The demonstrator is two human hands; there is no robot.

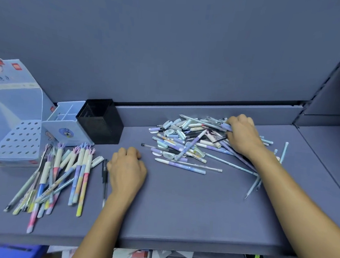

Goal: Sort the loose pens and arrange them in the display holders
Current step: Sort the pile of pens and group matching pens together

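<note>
head view on my monitor, looking down on a matte slate-blue shelf (179,210) with a smooth panel behind it. (a) the loose pens (184,148): a tangled heap of slim cylindrical plastic barrels in lilac, pale blue and cream, mixed with short rounded caps, lying right of centre near the shelf's back lip. (b) the right hand (242,135): knuckles up on the heap's far right side, fingers curled down round a few barrels there, one of them lilac. (c) the left hand (127,170): resting on bare shelf between the two groups of pens, fingers folded under into a loose fist; i see nothing in its grasp. (d) a black pen (104,176), thin and straight, lying just beside that hand. (e) the sorted pens (61,173): a rough fan at left, glossy barrels in pink, yellow and blue gradients, several with soft frilled toppers pointing away from me. (f) a black mesh holder (101,122): square, upright, against the back lip. (g) a white plastic holder (67,121) with inner dividers and a round cartoon sticker, touching the mesh one. (h) a printed cardboard display box (17,138), its sloped face punched with rows of round holes
</note>
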